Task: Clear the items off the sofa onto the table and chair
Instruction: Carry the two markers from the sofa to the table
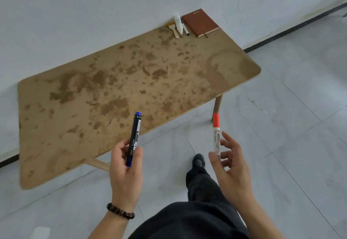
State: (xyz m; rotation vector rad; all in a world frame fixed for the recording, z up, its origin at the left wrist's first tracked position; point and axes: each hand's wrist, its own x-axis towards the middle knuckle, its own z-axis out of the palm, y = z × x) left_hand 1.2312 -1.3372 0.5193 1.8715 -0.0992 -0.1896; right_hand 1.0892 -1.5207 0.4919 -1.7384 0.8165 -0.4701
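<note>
My left hand (124, 171) grips a blue and black marker (134, 137) upright, its blue cap over the near edge of the stained brown table (116, 88). My right hand (231, 165) pinches a white marker with a red cap (216, 133) between thumb and fingers, above the floor beside the table's front right leg (217, 107). At the table's far corner lie a brown notebook (200, 22), a white tube (178, 23), a small brush (173, 29) and a slim white stick (185, 30). No sofa or chair is in view.
The table stands against a white wall (93, 13). Grey floor tiles (291, 116) spread to the right and in front. My dark trouser leg and black shoe (198, 160) are below, between my hands.
</note>
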